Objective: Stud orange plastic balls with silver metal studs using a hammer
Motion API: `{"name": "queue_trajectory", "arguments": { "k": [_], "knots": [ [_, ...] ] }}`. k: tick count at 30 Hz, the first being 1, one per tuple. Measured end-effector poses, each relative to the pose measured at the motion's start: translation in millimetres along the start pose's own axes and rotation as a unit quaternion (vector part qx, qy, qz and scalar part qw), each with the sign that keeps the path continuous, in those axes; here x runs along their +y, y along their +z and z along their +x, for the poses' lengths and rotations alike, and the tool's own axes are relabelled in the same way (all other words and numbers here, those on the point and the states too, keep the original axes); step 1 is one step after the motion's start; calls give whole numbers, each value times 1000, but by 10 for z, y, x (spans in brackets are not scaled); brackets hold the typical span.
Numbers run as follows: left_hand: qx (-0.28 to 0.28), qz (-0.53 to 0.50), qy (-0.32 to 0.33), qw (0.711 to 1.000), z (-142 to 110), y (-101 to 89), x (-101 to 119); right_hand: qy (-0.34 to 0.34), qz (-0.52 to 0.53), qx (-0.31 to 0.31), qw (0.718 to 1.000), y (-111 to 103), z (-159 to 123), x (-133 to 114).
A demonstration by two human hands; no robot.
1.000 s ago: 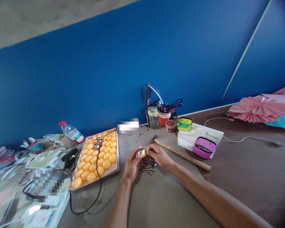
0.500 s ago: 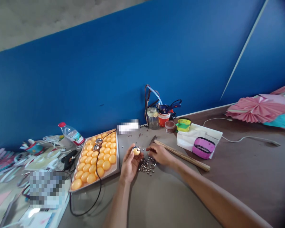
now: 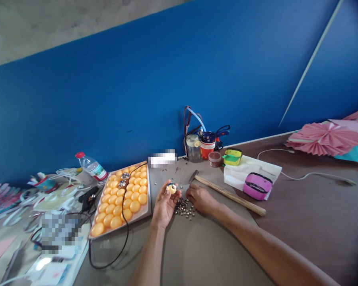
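Observation:
My left hand holds up a small orange ball between thumb and fingers. Shiny silver pieces line the ball's upper edge. Close to its right, my right hand reaches down to a pile of small silver metal studs on the table. Its fingers are curled together at the pile's edge, and whatever they pinch is hidden. Left of both hands lies a shallow box of orange balls in rows. Two silver-covered balls rest on top of those, with a black cord running across.
Right of my hands lies a hammer with a wooden handle. Behind stand a glass jar, an orange cup and a small tub. A purple pouch sits on white paper. A bottle and clutter are at left.
My right hand has shifted slightly down toward the stud pile, and its fingers have drawn closer together. The ball in my left hand is turned slightly. The whole view has shifted a little.

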State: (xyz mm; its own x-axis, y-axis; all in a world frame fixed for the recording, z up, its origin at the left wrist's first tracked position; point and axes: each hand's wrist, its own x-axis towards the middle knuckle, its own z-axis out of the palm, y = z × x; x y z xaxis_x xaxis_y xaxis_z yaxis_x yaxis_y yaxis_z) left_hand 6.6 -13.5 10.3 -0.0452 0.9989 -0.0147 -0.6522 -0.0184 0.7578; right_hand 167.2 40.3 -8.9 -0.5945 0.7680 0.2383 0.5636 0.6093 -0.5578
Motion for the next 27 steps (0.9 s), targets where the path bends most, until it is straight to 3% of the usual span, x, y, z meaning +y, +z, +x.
{"name": "queue_trajectory", "arguments": {
  "k": [4, 8, 11, 15, 22, 27],
  "knots": [
    [10, 11, 0, 1000, 1, -4, -8, -6, 119, 80, 990, -6, 0, -18],
    [11, 14, -4, 1000, 6, -5, -22, 48, 256, 77, 962, -6, 27, -38],
    [10, 16, -1, 1000, 7, -3, -26, 75, 375, 53, 922, -10, 49, -44],
    [8, 21, -3, 1000, 4, 8, -24, 107, 522, 33, 846, -30, 60, -64],
    [7, 28, -1, 1000, -4, 20, -18, 142, 576, 76, 801, -82, 54, -91],
    [9, 27, 3, 1000, 3, 19, -27, 135, 648, 62, 747, -39, 52, -101]
  ]
}}
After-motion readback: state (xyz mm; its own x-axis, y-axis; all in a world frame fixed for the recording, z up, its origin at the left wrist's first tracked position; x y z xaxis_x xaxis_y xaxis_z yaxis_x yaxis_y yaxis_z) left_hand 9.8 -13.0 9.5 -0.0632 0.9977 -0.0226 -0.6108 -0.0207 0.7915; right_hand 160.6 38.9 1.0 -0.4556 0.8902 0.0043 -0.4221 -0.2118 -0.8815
